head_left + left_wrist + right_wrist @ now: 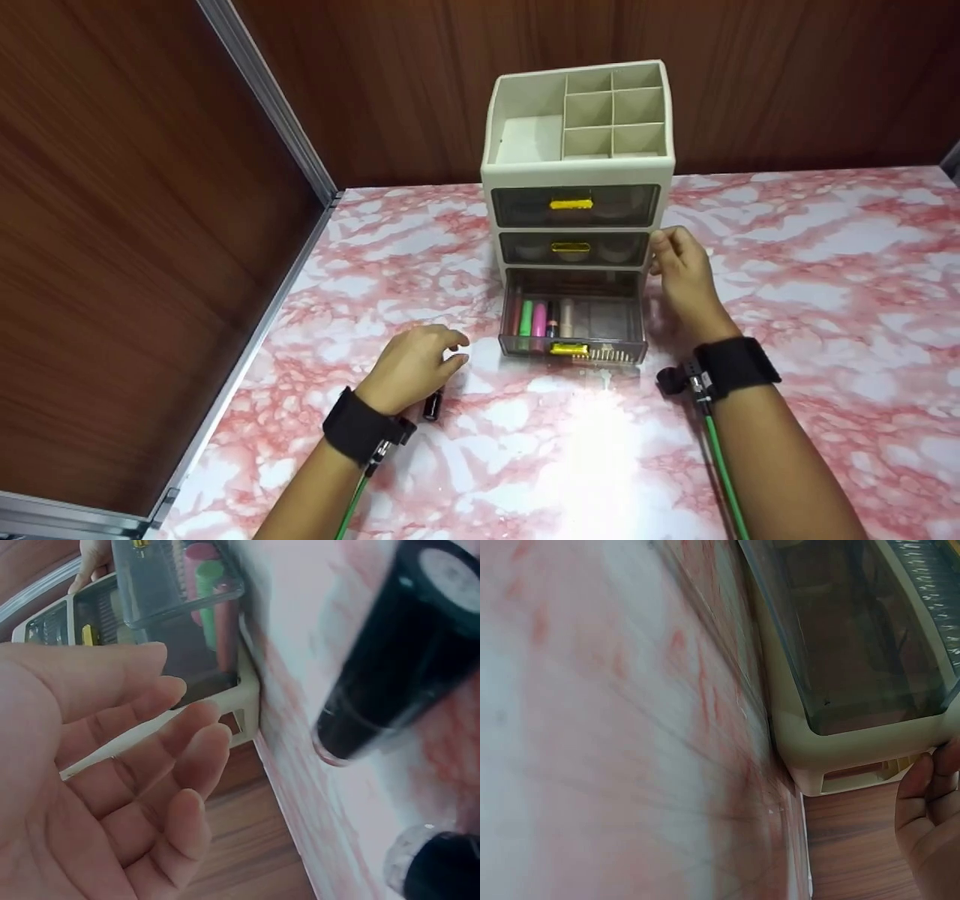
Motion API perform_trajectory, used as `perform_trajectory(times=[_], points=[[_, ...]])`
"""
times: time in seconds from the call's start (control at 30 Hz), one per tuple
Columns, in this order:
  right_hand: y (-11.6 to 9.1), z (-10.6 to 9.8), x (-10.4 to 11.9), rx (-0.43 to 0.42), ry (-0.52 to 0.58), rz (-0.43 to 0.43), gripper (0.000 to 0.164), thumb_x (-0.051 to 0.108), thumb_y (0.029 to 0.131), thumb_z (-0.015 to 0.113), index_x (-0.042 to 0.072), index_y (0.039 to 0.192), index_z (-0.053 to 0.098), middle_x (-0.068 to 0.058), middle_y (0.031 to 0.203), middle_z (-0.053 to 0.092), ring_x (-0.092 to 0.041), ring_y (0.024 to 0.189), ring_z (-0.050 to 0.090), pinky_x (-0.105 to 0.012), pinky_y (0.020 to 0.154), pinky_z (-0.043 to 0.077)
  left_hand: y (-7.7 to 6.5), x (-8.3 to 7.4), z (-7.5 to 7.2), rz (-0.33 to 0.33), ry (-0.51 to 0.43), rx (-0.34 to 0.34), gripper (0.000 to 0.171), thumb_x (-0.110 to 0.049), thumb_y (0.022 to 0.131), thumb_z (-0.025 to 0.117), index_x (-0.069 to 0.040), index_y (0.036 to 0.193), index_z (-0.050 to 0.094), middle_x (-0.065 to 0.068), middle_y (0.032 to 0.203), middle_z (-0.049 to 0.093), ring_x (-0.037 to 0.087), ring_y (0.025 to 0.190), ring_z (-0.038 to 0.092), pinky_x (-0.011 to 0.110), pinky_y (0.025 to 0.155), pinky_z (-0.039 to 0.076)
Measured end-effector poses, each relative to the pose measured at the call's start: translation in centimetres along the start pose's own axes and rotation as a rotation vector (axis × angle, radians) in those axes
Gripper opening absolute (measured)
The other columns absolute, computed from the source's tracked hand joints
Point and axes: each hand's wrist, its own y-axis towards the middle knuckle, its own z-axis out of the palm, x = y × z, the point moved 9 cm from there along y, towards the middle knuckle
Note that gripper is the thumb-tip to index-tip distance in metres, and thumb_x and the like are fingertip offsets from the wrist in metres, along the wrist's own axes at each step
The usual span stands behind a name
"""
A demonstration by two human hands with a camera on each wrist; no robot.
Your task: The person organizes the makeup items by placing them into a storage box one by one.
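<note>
A cream drawer organizer point(577, 174) stands near the back wall, its bottom drawer point(611, 319) pulled out. In that drawer lie several slim tubes, among them a green tube point(526, 319) and a pink tube point(539, 321). My right hand point(686, 277) holds the organizer's right side edge by the middle drawer, thumb at the front and fingers bent. To the left of the drawer, my left hand point(412, 364) hovers with loosely bent fingers and nothing in them. Beside it on the table is a black tube point(390, 660); a second black piece with a clear end point(442, 870) lies close by.
Two upper drawers, the top drawer point(525, 206) and the middle drawer point(525, 249), are closed. Open compartments point(589, 112) form the organizer's top. Wood-look panels point(150, 225) bound the marbled red-and-white table point(825, 300) at the left and back.
</note>
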Motion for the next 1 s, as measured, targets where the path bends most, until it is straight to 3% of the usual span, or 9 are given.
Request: perform_trajectory(times=[0.13,0.33,0.57,0.77,1.0], points=[[-0.1,0.1,-0.2,0.005,0.016,0.019,0.040,0.044,0.090,0.043,0.005,0.092,0.048,-0.017,0.087,0.047,-0.022,0.076,0.042,-0.033,0.069,0.034,-0.6,0.6,0.4,-0.029,0.009,0.003,0.019,-0.024,0.081,0.064,-0.016,0.098,0.067,-0.003,0.089,0.063,0.009,0.076,0.057,0.028,0.061,0.046],[0.0,0.0,0.2,-0.004,-0.007,-0.044,0.038,0.040,0.092,0.043,0.003,0.091,0.048,-0.018,0.084,0.048,-0.021,0.072,0.045,-0.031,0.066,0.037,-1.4,1.4,0.6,-0.062,0.007,0.001,0.022,-0.025,0.080,0.066,-0.016,0.100,0.067,-0.006,0.095,0.061,0.009,0.073,0.058,0.026,0.059,0.046],[-0.1,0.0,0.3,-0.017,-0.019,-0.051,0.036,0.039,0.092,0.043,0.004,0.090,0.048,-0.019,0.083,0.048,-0.020,0.071,0.045,-0.030,0.064,0.038,-2.7,1.7,0.7,-0.059,-0.001,0.000,0.017,-0.020,0.083,0.062,-0.017,0.099,0.067,-0.008,0.095,0.060,0.009,0.080,0.058,0.026,0.061,0.046],[0.3,-0.2,-0.5,-0.017,-0.022,-0.050,0.036,0.039,0.092,0.043,0.004,0.090,0.048,-0.024,0.084,0.047,-0.021,0.071,0.045,-0.031,0.064,0.038,-3.8,1.8,1.1,-0.003,-0.068,0.036,0.019,-0.008,0.083,0.059,-0.014,0.100,0.067,-0.008,0.096,0.058,0.009,0.086,0.057,0.026,0.067,0.048],[1.1,-0.3,-2.5,-0.003,0.018,-0.004,0.040,0.045,0.089,0.043,0.006,0.093,0.047,-0.020,0.085,0.044,-0.024,0.074,0.044,-0.033,0.063,0.040,-4.6,1.3,1.3,0.107,-0.109,0.059,0.031,0.005,0.080,0.055,-0.014,0.101,0.066,-0.005,0.104,0.057,0.007,0.094,0.054,0.024,0.075,0.047]])
